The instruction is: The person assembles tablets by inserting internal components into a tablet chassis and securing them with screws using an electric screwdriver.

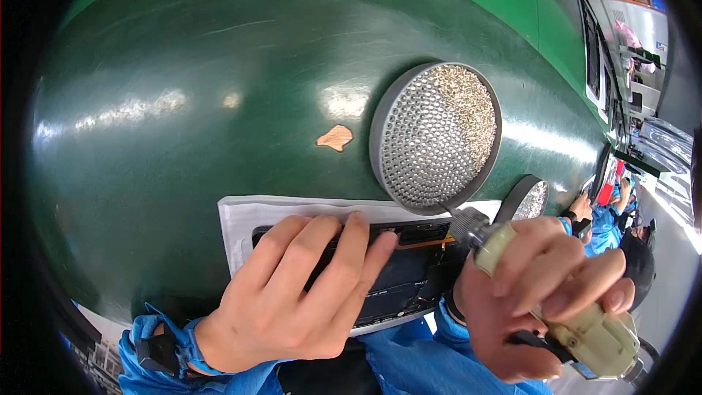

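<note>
Electronics assembly workshop, viewed from where I stand: a long green desk (183, 168), a round tray (376, 139) of small metal pieces (472, 102), a handheld driver (596, 340), an opened device (398, 278) and (farther along) a co-worker (605, 228) in blue.

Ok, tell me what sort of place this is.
Likely an electronics assembly workshop: a powered screwdriver in the right hand, a round tray of small metal parts, and a co-worker in blue along the green bench.

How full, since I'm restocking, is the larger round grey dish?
Partly full: the dish holds golden pieces at right; dimpled surface shows left.
</note>
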A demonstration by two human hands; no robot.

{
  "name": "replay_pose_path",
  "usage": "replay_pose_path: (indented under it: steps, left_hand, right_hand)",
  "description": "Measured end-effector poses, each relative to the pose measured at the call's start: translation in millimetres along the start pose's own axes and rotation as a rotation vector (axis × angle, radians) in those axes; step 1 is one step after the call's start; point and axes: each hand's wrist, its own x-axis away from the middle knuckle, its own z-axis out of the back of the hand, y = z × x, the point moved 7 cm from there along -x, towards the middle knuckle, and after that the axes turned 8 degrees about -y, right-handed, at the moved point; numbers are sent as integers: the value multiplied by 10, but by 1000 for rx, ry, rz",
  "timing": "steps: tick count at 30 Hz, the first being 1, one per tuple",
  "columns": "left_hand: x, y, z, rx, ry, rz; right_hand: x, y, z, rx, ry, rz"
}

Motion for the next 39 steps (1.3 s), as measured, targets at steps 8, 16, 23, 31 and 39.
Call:
replay_pose_path:
  steps: [8,16,23,31,39]
  left_hand:
    - [58,-46,-80,101,81,12]
    - [70,-36,-123,127,51,30]
    - [85,-24,-114,112,68,25]
    - [110,-49,-86,125,90,12]
    - [131,21,24,97,74,-61]
  right_hand:
    - [135,-13,-278,-17,-262,10]
    - [208,145,-286,-71,-302,13]
    - [224,150,-248,-79,-195,128]
    - [186,186,-396,-116,-429,61]
    - [205,131,-449,-50,-289,33]
